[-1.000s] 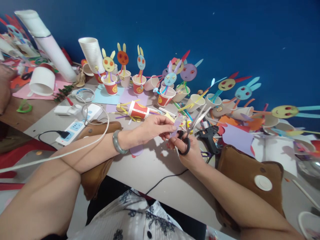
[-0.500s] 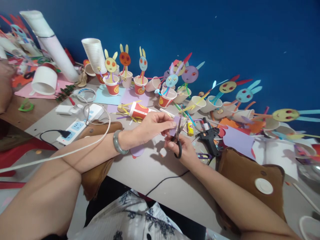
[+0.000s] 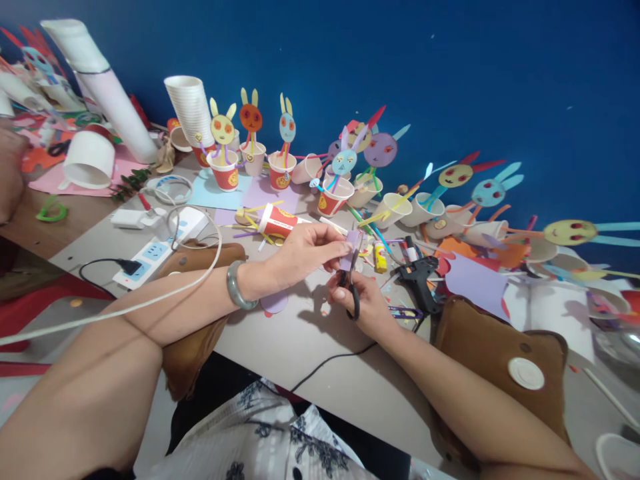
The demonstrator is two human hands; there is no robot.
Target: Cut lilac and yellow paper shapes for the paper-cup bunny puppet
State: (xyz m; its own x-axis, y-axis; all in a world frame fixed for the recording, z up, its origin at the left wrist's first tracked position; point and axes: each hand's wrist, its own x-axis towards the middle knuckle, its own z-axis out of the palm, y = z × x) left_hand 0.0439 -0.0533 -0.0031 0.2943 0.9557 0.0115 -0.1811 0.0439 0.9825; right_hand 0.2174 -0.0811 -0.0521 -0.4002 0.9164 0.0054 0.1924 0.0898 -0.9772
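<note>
Between the thumb and fingers of my left hand (image 3: 305,257) is a small piece of purple paper (image 3: 353,241). My right hand (image 3: 367,300) grips a pair of black-handled scissors (image 3: 354,297), their blades pointing up against the paper's right edge. Both hands are close together above the grey table (image 3: 295,347). Below my left wrist lies a purple paper circle (image 3: 275,302) with a bit of red at its lower edge. A black glue gun (image 3: 419,283) and a small yellow tube (image 3: 381,257) lie just beyond my right hand.
Rabbit figures on paper cups (image 3: 336,197) line the blue wall. A cup stack (image 3: 187,110) stands at the back left. A power strip (image 3: 155,253) with cables lies left, one white cable crossing my left arm. A brown cushion-like pouch (image 3: 480,353) sits under my right arm.
The scissors have turned slightly in my right hand, their handles shifting a little left and down. A small whitish scrap below the hands no longer shows in the same place. My left hand stays put.
</note>
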